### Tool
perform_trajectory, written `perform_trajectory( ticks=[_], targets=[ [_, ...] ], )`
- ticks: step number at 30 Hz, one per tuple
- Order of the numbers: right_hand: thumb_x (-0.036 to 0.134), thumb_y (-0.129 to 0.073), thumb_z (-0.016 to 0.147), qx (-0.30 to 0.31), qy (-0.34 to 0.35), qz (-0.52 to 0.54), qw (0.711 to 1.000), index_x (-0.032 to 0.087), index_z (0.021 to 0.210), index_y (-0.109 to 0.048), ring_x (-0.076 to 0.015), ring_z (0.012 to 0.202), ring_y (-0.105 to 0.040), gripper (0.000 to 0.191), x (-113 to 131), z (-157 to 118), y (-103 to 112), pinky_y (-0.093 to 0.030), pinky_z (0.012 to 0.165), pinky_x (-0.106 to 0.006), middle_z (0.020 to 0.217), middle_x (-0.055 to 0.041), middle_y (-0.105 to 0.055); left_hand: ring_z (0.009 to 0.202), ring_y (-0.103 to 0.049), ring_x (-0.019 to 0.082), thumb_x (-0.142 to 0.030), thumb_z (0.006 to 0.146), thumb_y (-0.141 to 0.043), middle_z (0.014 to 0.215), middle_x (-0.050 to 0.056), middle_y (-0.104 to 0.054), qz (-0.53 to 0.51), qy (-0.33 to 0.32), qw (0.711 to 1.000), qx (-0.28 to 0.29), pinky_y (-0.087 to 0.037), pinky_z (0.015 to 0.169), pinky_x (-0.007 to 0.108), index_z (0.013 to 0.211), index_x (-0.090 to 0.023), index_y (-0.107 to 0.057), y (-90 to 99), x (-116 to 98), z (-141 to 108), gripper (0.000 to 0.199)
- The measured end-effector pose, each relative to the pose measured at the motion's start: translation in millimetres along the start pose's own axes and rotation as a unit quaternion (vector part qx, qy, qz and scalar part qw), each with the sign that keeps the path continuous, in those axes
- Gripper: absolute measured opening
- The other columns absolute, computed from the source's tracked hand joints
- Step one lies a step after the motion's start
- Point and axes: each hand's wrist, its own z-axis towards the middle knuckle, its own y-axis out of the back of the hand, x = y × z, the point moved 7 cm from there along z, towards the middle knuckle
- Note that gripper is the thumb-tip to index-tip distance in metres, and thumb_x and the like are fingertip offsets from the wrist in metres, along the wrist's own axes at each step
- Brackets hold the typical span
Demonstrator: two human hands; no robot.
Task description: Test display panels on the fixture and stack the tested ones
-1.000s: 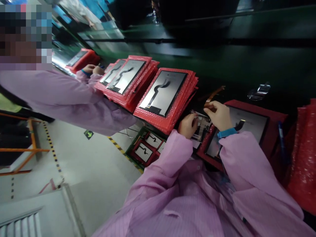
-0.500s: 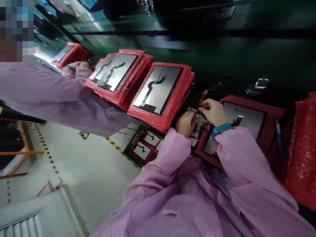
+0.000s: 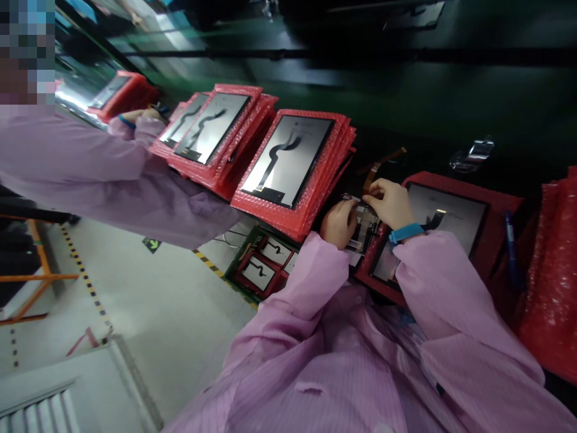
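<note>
With the circuit board [image 3: 363, 231] as the clock's center, the sleeves are thin pinkish-purple cloth, creased and finely striped. The board is a small dark rectangle with pale labels, lying between both hands. At 12 to 1 o'clock, a thin, glossy orange ribbon [image 3: 377, 168] curves up to a flat tip. At 3 o'clock, a smooth gray screen [image 3: 455, 211] lies on a matte red pad [image 3: 501, 207], with a slim blue pen [image 3: 509, 237] and bumpy red bubble wrap [image 3: 550, 282] beyond. A shiny, crinkled clear plastic piece [image 3: 473, 155] sits at 2 o'clock. A bubble-wrap stack [image 3: 331, 155] topped by a screen stands at 10 o'clock, and past it is a co-worker's sleeve [image 3: 103, 159].

Compared with a second ago, the right hand [image 3: 390, 206] sits lower over the board, nearer the left hand [image 3: 339, 224].

The left hand arches over the board's left edge, fingers bent; I cannot tell whether its grip is closed. The right hand, blue band at the wrist, bends inward with thumb and fingers drawn together at the ribbon's lower end; I cannot tell whether that grip holds it.
</note>
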Motion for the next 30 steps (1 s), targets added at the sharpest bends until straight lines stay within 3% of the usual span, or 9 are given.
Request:
perform_trajectory(
  ticks=[15,24,30],
  targets=[
    [0.013,-0.070,0.070,0.016,-0.009,-0.002,1.000,0.023,0.071,-0.056,-0.0194,0.071,-0.067,0.017,-3.2,0.1,-1.3,-0.051,0.072,-0.035,0.073,-0.0004,-0.070,0.095,-0.067,0.019,-0.007,0.087,-0.054,0.102,0.010,-0.071,-0.003,0.011,1.000,0.010,-0.053,0.089,0.030,0.110,-0.014,-0.066,-0.2,0.7,0.2,0.027],
    [0.014,-0.070,0.072,-0.008,-0.029,0.018,0.999,0.023,0.079,-0.056,-0.0191,0.073,-0.068,0.017,-6.1,-1.6,0.5,-0.053,0.074,-0.035,0.076,-0.0001,-0.070,0.089,-0.064,0.019,-0.010,0.091,-0.050,0.097,0.010,-0.067,0.010,-0.010,1.000,0.017,-0.052,0.084,0.030,0.107,-0.013,-0.065,2.5,-4.2,-2.9,0.022],
    [0.013,-0.072,0.072,0.010,-0.059,0.016,0.998,0.022,0.083,-0.057,-0.0184,0.071,-0.067,0.020,-7.0,-4.1,-1.0,-0.050,0.065,-0.031,0.075,0.0005,-0.069,0.084,-0.061,0.020,-0.014,0.095,-0.046,0.088,0.008,-0.063,0.071,-0.027,0.996,0.042,-0.050,0.078,0.030,0.098,-0.016,-0.068,3.8,-11.8,-8.4,0.022]
  ],
)
